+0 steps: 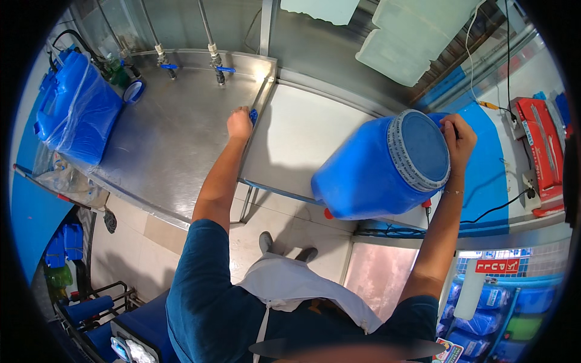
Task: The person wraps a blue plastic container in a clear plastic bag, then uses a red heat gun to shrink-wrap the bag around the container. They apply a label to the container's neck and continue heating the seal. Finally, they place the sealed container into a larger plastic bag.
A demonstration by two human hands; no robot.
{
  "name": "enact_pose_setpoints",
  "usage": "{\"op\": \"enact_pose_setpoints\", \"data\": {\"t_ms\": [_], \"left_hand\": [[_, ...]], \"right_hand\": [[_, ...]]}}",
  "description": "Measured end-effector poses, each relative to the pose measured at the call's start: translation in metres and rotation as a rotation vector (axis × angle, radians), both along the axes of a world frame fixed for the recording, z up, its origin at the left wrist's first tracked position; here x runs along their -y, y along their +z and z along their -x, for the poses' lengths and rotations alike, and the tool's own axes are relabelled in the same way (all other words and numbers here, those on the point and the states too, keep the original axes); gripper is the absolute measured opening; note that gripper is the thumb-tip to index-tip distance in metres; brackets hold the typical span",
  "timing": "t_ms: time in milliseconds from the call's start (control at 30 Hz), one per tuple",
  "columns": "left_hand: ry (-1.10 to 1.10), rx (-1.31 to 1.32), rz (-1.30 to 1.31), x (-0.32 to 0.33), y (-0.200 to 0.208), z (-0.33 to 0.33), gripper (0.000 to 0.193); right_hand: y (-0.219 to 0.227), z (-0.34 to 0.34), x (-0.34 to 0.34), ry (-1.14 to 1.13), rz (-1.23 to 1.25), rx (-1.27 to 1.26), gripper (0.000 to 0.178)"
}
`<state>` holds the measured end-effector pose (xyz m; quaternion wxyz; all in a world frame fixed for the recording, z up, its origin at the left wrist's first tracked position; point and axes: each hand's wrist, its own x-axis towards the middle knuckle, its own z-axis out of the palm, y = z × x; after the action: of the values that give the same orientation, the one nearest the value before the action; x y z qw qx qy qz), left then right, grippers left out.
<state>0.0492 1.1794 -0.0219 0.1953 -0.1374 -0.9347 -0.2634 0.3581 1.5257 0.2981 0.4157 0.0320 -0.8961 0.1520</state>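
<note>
Two hands busy: right hand (pixel 458 138) fingers grip tilted blue barrel (pixel 375 172) rim, lid facing near; left hand (pixel 239 124) clamps blue cloth (pixel 253 114) on far-left desk (pixel 175 139).

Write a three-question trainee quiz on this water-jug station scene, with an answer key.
1. True or false: the big blue jug stands upright on the white counter.
2. Which hand grips the jug's ringed end? A) left hand B) right hand C) neither
3. Fill in: the left hand presses a small ____ object at the steel table's edge.

Key: 1 false, it lies tilted on its side. 2 B. 3 blue.
</note>
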Motion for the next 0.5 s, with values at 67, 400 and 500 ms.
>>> {"op": "enact_pose_setpoints", "data": {"t_ms": [67, 400, 500], "left_hand": [[-0.01, 0.047, 0.028, 0.01, 0.005, 0.002, 0.01], [-0.042, 0.476, -0.563, 0.036, 0.046, 0.006, 0.013], [-0.27, 0.67, -1.026, 0.024, 0.066, -0.03, 0.007]], "right_hand": [[0.0, 0.001, 0.0, 0.006, -0.001, -0.007, 0.012], [0.002, -0.003, 0.0, -0.001, 0.028, 0.028, 0.009], [0.007, -0.009, 0.001, 0.222, 0.373, -0.012, 0.006]]}}
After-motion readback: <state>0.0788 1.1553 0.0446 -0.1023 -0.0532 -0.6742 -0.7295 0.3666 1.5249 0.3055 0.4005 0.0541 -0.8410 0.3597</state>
